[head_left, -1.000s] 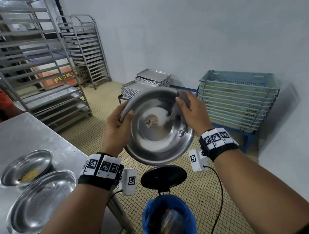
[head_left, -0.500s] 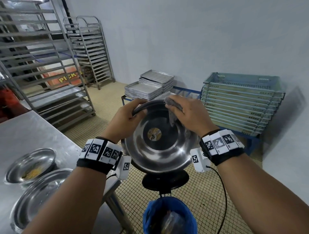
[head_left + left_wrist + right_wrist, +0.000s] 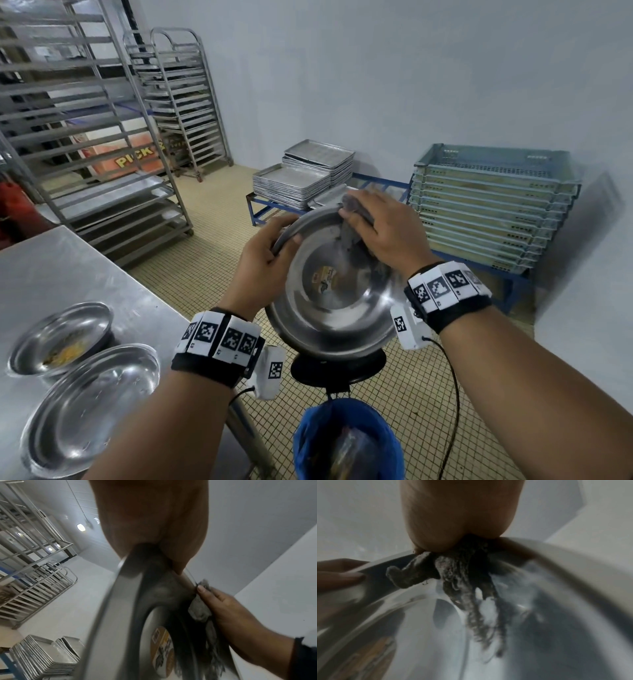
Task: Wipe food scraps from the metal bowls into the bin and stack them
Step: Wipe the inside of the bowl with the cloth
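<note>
A metal bowl [image 3: 329,308] with a round sticker at its bottom is tilted toward me above the bin [image 3: 346,442], which has a blue liner. My left hand [image 3: 263,260] grips the bowl's upper left rim, thumb inside. My right hand [image 3: 380,233] grips a grey cloth [image 3: 352,240] against the bowl's upper inner wall. In the right wrist view the cloth [image 3: 458,577] hangs down into the bowl [image 3: 539,615]. The left wrist view shows the rim [image 3: 123,601] under my left hand [image 3: 154,520]. Two more metal bowls stand on the steel table [image 3: 68,267]: one with yellow scraps [image 3: 58,339], one nearer [image 3: 89,407].
The bin's black lid [image 3: 337,368] stands raised behind the liner. Stacked baking trays [image 3: 305,174] and stacked blue crates [image 3: 489,202] sit on low blue frames along the wall. Tall tray racks [image 3: 102,137] fill the left. The floor is small-tiled.
The bowl has dropped lower and tilted further over the bin. My right hand with the cloth has slid along the upper inner wall toward the top rim.
</note>
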Demonstrator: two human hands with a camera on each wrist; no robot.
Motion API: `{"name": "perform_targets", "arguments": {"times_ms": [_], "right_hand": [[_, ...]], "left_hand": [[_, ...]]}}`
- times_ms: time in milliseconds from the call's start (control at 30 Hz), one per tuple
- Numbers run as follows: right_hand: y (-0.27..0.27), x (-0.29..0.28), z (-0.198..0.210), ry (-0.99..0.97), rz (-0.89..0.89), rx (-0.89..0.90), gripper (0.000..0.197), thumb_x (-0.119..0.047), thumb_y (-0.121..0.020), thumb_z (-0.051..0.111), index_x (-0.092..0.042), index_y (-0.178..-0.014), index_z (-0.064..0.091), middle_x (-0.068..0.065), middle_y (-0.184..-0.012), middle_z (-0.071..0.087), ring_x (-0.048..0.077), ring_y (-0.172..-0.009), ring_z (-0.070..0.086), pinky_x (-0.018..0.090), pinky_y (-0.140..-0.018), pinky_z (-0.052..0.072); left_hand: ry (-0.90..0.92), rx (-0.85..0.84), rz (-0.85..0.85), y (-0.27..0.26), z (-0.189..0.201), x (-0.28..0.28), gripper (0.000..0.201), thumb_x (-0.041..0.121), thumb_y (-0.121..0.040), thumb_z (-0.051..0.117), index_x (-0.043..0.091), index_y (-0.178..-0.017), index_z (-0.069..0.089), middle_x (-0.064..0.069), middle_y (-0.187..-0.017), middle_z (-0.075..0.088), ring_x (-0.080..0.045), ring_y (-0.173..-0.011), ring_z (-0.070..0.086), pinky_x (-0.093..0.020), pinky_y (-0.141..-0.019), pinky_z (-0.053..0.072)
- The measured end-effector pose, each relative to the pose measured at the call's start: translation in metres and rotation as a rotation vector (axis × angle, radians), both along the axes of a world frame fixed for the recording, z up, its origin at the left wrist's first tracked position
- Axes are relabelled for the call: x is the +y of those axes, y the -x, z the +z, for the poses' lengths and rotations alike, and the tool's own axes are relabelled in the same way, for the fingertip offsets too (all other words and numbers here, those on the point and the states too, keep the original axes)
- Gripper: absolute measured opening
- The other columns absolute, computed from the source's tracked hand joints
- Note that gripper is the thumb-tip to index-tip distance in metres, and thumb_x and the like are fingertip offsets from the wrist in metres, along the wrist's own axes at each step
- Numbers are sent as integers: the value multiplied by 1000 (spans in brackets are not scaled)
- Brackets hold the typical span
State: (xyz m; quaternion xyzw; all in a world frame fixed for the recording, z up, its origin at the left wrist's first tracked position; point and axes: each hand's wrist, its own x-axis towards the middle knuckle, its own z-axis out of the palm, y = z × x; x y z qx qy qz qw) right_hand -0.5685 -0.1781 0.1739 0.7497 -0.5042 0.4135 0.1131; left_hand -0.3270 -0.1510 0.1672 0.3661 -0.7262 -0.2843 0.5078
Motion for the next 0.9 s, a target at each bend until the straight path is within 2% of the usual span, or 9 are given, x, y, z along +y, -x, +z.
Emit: {"name": "perform_targets", "arguments": {"times_ms": [133, 233, 300, 433, 500, 600, 733, 833, 900], "right_hand": [[11, 2, -13, -79, -16, -129, 35, -50, -103, 49, -22, -122, 60, 1, -99, 69, 23, -85, 67, 37, -73, 55], [-5, 6, -5, -12, -15, -28, 33, -47, -103, 52, -23, -124, 62, 2, -108, 69, 25, -89, 66, 35, -72, 53], [-10, 7, 3, 8, 4, 46, 34, -46, -102, 53, -24, -126, 63, 1, -112, 69, 24, -91, 66, 34, -71, 52], [16, 6, -10, -106, -4, -61, 35, -47, -104, 50, -22, -127, 59, -1, -97, 68, 21, -81, 66, 35, -69, 55], [23, 6, -20, -166, -56, -116, 37, -51, -104, 47, -22, -126, 56, -2, -89, 67, 20, -77, 66, 36, -66, 56], [10, 6, -13, -81, -42, -58, 36, -50, -105, 45, -22, -126, 57, 0, -100, 67, 20, -84, 65, 40, -70, 57], [-6, 5, 14, 2, 18, 125, 38, -51, -104, 46, -28, -131, 60, -3, -115, 67, 20, -95, 65, 33, -71, 52], [15, 4, 5, -76, 52, 4, 38, -50, -104, 48, -27, -133, 59, -3, -108, 70, 19, -89, 67, 32, -73, 53], [28, 6, -12, -185, 17, -160, 39, -52, -103, 49, -28, -133, 57, -10, -95, 68, 10, -79, 66, 26, -69, 54]], "left_hand": [[4, 25, 42, -3, -7, -2, 32, 23, -106, 63, 55, -113, 64, 3, -104, 76, -18, -91, 75, -33, -74, 61], [9, 4, 26, 0, -6, 1, 34, 17, -105, 63, 51, -111, 62, 8, -100, 75, -4, -87, 72, -17, -70, 54], [8, -15, 22, 1, -5, 4, 37, 15, -105, 63, 51, -110, 61, 10, -98, 74, -1, -84, 71, -12, -68, 51], [-28, 54, 68, -8, -8, 0, 27, 19, -105, 64, 43, -117, 66, 3, -103, 77, -16, -91, 75, -31, -75, 61], [-51, 81, 103, -11, -8, -3, 25, 19, -105, 63, 38, -120, 66, 5, -104, 78, -17, -93, 76, -35, -78, 63], [-47, 30, 82, -3, -6, -3, 23, 19, -105, 64, 36, -119, 66, 5, -105, 77, -17, -94, 75, -37, -79, 63], [-66, 8, 61, 6, -6, -4, 23, 22, -105, 64, 22, -128, 67, 2, -110, 76, -18, -98, 75, -43, -82, 63], [-75, 72, 56, 0, -7, -5, 21, 23, -104, 65, 27, -125, 68, -1, -106, 78, -24, -95, 76, -47, -80, 64], [-100, 162, 71, -4, -7, -4, 19, 22, -105, 64, 32, -121, 68, -5, -100, 79, -26, -86, 77, -42, -72, 63]]}}
